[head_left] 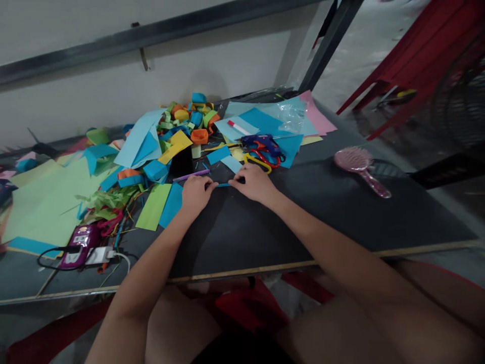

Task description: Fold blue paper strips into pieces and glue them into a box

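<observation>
A narrow blue paper strip (223, 185) stretches between my two hands, just over the dark tabletop. My left hand (197, 192) pinches its left end, and my right hand (253, 182) grips the other end. Beside my left hand lie a green paper piece (153, 206), a blue paper piece (172, 205) and a purple pen (191, 175). Beyond my right hand are yellow-handled scissors (258, 163), red-handled scissors (278, 161) and a dark blue glue gun (261, 143). Small cut papers (219, 154) rest just past the strip.
Folded colored paper pieces (189, 119) are heaped at the back. Large paper sheets (41, 197) cover the left side, near a purple power strip (80, 245) with a white charger (99, 256). A pink hairbrush (356, 162) lies at right. A red chair (420, 65) stands beyond the table.
</observation>
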Available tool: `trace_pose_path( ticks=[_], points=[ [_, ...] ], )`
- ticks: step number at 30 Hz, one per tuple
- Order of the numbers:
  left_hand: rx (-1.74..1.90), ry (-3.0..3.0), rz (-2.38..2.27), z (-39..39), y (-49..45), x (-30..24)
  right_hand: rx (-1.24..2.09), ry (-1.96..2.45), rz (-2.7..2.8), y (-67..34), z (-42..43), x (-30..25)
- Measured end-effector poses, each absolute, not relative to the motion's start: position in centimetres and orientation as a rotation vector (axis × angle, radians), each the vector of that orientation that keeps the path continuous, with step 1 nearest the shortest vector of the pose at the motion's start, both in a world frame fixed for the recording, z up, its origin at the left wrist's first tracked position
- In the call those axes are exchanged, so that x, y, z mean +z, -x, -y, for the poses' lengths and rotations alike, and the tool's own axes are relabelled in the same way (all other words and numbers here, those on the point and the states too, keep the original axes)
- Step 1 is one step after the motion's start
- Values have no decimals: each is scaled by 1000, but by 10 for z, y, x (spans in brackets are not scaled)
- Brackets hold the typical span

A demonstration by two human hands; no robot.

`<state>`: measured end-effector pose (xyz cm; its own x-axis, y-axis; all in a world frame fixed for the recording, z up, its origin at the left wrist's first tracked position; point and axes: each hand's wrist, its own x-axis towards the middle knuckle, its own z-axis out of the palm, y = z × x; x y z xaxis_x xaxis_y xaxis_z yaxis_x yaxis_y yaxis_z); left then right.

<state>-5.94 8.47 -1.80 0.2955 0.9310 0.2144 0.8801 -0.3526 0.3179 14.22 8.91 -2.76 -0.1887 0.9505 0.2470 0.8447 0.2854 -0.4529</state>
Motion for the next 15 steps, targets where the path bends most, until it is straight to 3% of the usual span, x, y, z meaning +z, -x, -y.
trace_pose_path(
  ticks=[6,15],
  points=[
    [661,-2215,-1856,-84,57,-17,318,1843,1943,-148,-87,-19],
    [769,-2214,-1682,-94,80,-21,327,1699,1946,-167,-97,-27]
  ],
)
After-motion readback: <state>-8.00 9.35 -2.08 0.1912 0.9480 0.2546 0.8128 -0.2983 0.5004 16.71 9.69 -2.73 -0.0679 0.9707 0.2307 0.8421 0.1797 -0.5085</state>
